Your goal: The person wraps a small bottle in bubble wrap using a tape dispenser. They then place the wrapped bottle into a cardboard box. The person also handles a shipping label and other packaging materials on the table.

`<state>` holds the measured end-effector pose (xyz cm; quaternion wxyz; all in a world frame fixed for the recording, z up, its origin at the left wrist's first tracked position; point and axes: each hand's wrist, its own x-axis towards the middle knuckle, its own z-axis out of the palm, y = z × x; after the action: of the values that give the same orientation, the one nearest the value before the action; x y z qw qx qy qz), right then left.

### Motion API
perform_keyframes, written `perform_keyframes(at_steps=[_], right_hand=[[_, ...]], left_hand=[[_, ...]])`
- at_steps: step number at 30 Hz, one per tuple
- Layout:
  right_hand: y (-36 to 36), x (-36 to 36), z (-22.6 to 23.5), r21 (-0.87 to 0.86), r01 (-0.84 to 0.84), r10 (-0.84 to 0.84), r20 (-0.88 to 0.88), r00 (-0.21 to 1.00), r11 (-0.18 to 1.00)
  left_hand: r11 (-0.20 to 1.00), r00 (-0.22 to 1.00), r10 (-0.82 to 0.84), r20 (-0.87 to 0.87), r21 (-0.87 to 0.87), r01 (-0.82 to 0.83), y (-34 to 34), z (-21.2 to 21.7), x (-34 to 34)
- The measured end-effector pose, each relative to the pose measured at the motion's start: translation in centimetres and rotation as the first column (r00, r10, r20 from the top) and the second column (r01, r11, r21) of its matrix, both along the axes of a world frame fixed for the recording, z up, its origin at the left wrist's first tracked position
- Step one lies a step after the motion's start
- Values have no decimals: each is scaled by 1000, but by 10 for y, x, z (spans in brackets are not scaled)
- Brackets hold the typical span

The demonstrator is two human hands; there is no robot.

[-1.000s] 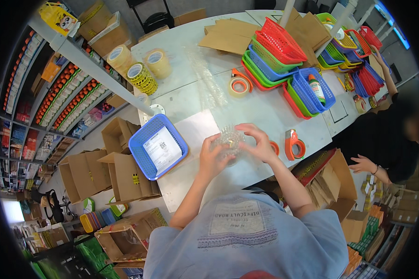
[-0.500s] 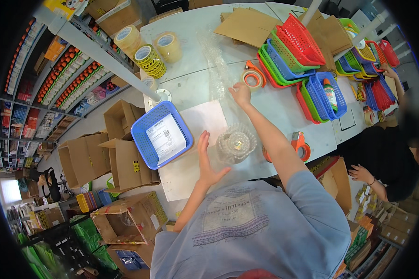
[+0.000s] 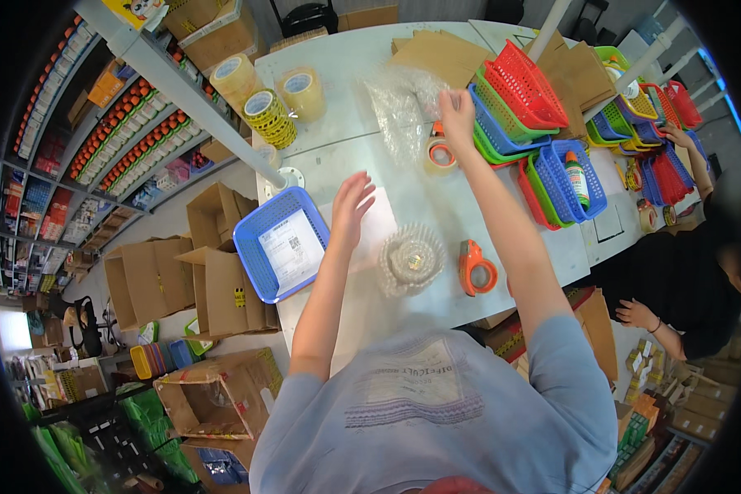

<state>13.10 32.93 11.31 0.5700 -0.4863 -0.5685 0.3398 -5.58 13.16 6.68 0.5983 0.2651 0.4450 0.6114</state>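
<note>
My right hand [image 3: 459,117] is raised over the far part of the table, fingers closed at the edge of a clear bubble wrap sheet [image 3: 397,105]. The sheet is crumpled and partly lifted beside it. My left hand [image 3: 352,206] hovers with nothing in it, fingers stretched out, just right of a blue basket [image 3: 255,267] that holds a printed paper sheet [image 3: 292,247]. Nearer to me stands a round bundle wrapped in bubble wrap [image 3: 412,259]; what is inside cannot be made out. A tape dispenser [image 3: 441,155] lies below my right hand.
An orange tape dispenser [image 3: 476,267] lies near the table's front edge. Tape rolls [image 3: 300,92] stand at the far left by a white post [image 3: 198,107]. Stacked coloured baskets [image 3: 523,90] and cardboard sheets [image 3: 440,58] fill the right side. A co-worker [image 3: 667,263] stands at right.
My right hand has moved away from me and to the right, and the bubble wrap has spread and lifted beside it. My left hand has moved forward, away from the wrapped bundle.
</note>
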Motion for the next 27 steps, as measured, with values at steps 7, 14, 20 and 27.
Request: perform_keyframes(at_steps=[7,14,20,27], right_hand=[[-102,18,-12,-137,-635,244,-846,474,760],[-191,106,59,187,-199,271,-744,610,962],[-309,204,135,572,35,549,-802,237,820],[-372,317,147,899,115,876,-437,205,422]], left_hand=[[911,992,27,-123,-404,-75,110,-50,41],[869,929,338,152,-428,-247,157,-108,-14],[786,778,565,275,-466,-406,172,-152,-86],[589,900,435,25,-764,-263,162,-117,-78]])
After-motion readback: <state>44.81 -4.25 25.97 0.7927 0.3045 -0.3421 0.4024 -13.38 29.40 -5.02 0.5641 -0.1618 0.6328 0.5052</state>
